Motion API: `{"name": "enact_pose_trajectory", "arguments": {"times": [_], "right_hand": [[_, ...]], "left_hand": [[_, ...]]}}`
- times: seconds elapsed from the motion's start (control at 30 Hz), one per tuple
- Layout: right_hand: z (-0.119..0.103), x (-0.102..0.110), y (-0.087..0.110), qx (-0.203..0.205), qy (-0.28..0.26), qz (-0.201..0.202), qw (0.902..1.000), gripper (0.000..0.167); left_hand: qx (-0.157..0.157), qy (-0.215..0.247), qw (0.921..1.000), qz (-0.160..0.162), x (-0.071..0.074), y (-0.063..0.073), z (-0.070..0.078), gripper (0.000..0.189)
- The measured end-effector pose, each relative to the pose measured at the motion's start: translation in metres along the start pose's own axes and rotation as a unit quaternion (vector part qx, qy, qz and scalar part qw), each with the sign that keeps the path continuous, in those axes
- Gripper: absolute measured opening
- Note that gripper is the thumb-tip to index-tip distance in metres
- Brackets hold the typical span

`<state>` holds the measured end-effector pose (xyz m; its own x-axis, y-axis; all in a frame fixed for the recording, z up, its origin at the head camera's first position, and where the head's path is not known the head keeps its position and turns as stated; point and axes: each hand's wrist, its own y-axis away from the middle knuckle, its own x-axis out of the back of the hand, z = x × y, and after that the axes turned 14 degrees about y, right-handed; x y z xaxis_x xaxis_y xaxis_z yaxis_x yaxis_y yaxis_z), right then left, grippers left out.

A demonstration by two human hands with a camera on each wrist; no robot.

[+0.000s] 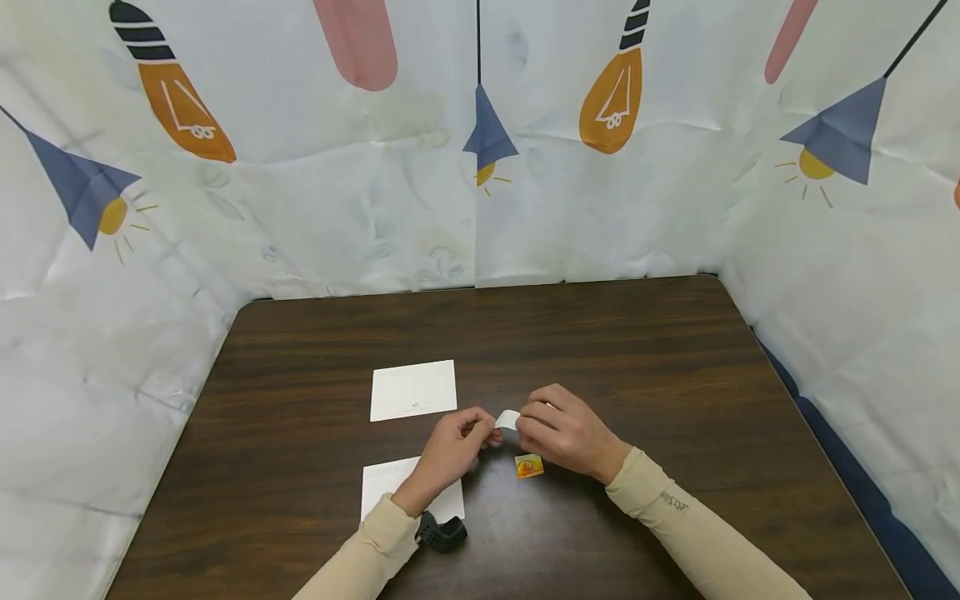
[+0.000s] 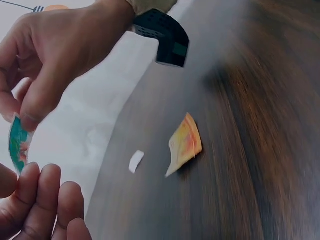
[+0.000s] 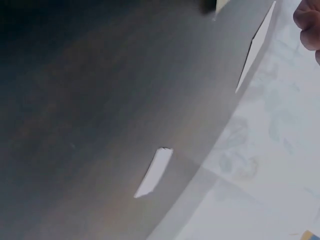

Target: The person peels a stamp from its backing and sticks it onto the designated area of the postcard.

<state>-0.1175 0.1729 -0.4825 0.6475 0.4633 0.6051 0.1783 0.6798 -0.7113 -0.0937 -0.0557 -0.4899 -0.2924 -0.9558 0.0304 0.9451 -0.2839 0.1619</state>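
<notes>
My left hand [image 1: 452, 450] pinches one end of a small curved paper slip [image 1: 507, 419] between thumb and fingertips. At the slip's other end are the curled fingertips of my right hand [image 1: 567, 433]. White on the side facing the head camera, the slip shows a teal printed face with a reddish patch in the left wrist view [image 2: 19, 144]. Just below the hands a small yellow-orange printed piece [image 1: 529, 466] lies on the table, its edges curled up in the left wrist view. A small white strip [image 3: 154, 172] lies on the table, mostly hidden by my right hand in the head view.
Two white cards lie on the dark wooden table [image 1: 675, 350]: a far card [image 1: 413, 390] left of the hands, and a near card [image 1: 382, 483] partly under the left forearm. A black band [image 1: 442, 533] is on the left wrist. Printed white cloth [image 1: 360, 225] surrounds the table.
</notes>
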Motion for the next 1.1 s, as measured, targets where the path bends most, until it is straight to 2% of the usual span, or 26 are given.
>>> {"name": "enact_pose_trajectory", "arguments": {"times": [0.27, 0.43, 0.6, 0.7, 0.83, 0.93, 1.1], "right_hand": [[0.008, -0.002, -0.014, 0.023, -0.003, 0.006, 0.9997, 0.016], [0.012, -0.007, -0.018, 0.033, 0.003, 0.002, 0.9995, 0.015], [0.015, -0.012, -0.021, 0.038, 0.009, -0.020, 0.9990, 0.004], [0.017, -0.013, -0.024, 0.031, 0.005, -0.030, 0.9991, 0.012], [0.018, -0.017, -0.030, 0.022, 0.008, -0.036, 0.9991, 0.011], [0.018, -0.021, -0.035, 0.015, 0.010, -0.038, 0.9991, 0.007], [0.019, -0.028, -0.043, 0.001, -0.007, -0.024, 0.9997, 0.008]], "left_hand": [[-0.025, -0.070, 0.9970, 0.021, 0.025, 0.002, 0.002, 0.024], [-0.035, -0.097, 0.9939, 0.037, 0.048, 0.000, 0.006, 0.025], [-0.050, -0.134, 0.9883, 0.053, 0.071, -0.004, 0.010, 0.024], [-0.051, -0.145, 0.9859, 0.067, 0.086, -0.008, 0.011, 0.025], [-0.041, -0.154, 0.9831, 0.090, 0.106, -0.011, 0.010, 0.026], [-0.044, -0.178, 0.9775, 0.105, 0.119, -0.014, 0.008, 0.026], [-0.065, -0.233, 0.9645, 0.104, 0.137, -0.017, 0.008, 0.027]]}}
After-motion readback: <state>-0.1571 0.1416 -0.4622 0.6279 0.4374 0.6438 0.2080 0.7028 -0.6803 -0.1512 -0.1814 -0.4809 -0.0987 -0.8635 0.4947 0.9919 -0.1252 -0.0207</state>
